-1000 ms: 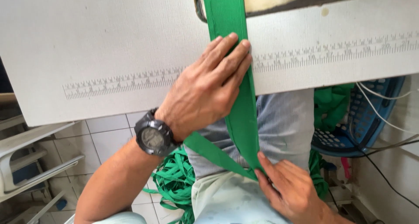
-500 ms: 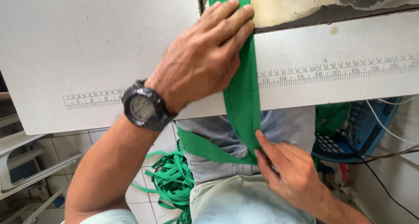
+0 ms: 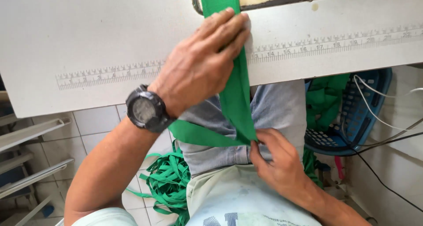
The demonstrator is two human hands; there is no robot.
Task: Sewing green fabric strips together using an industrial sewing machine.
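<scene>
My left hand point(image 3: 200, 63) presses the green strap point(image 3: 235, 98) flat against the white table point(image 3: 88, 36), while my right hand point(image 3: 275, 160) pinches its fold at my lap.

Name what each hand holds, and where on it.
Right hand pinches the green strap at its fold over the lap; left hand presses it flat on the table.

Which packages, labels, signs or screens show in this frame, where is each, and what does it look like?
No packages or signs in view.
Printed ruler scale: along the white table's front edge, a thin grey band of tick marks, broken by the left hand and the green fabric strap.
Black round wristwatch: on the left wrist, dark grey face, display too dim to make out.
Dark print on the pale shirt: bottom edge, cut off.
</scene>
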